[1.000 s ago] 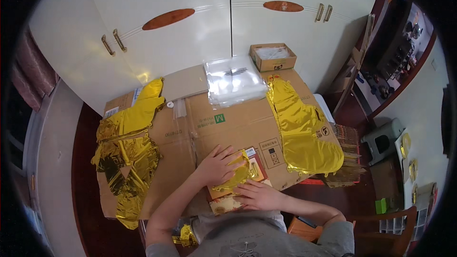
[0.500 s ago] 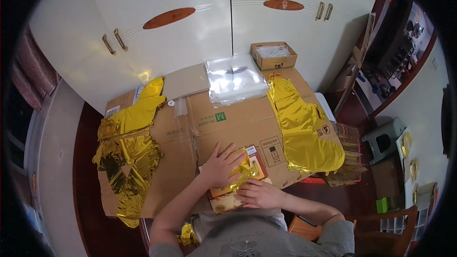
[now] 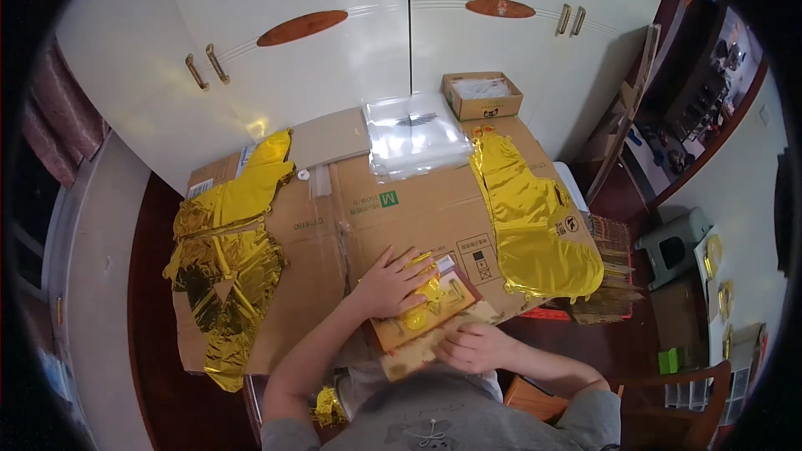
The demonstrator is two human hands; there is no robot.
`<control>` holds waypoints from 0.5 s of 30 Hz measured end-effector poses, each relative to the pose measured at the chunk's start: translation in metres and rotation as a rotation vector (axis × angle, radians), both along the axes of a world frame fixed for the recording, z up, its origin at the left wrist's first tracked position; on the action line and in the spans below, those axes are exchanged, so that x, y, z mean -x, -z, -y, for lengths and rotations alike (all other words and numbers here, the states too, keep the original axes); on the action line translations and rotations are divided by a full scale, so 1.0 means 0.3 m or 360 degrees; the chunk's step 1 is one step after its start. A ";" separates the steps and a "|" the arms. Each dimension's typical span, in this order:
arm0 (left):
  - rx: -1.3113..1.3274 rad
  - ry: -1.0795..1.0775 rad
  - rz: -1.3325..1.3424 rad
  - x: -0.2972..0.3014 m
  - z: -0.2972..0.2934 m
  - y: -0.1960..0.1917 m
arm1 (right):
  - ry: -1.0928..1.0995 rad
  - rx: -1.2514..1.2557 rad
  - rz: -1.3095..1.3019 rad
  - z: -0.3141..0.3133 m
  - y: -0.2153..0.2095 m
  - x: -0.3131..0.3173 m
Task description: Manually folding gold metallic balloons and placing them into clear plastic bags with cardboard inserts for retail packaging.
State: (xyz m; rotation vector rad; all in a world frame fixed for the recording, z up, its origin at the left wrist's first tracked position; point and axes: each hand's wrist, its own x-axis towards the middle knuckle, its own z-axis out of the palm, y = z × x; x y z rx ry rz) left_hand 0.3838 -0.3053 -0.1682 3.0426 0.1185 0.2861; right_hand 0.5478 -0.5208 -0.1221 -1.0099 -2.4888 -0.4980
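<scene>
Laid palm down with fingers spread wide: left hand, across the small gold foil. Curled in at the near right edge of the orange-and-cream packet: right hand; impossible to tell whether pinching anything. Partly under the left fingers, up and left of the right hand: small gold foil, flat on the packet, long axis roughly away from the body, rounded end toward it. Packet skewed, near edge climbing from lower left to upper right. Beneath, a broad cardboard sheet. Farther left, crumpled gold foil; to the right, boot-shaped gold foil, long axis slanting from far left to near right, toe rightward. Beyond, clear plastic bags beside a small open box, before white cabinets.
</scene>
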 end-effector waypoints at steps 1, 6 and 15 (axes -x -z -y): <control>0.0012 -0.0007 0.0020 0.003 0.001 -0.002 | -0.0034 -0.0058 -0.0054 0.017 -0.031 -0.027; -0.0036 -0.0041 0.0017 0.015 0.007 0.001 | 0.0356 -0.0361 -0.0054 0.180 -0.161 -0.233; -0.0073 -0.0042 0.0053 0.010 0.014 0.009 | 0.0805 -0.0201 0.0024 0.111 -0.041 -0.356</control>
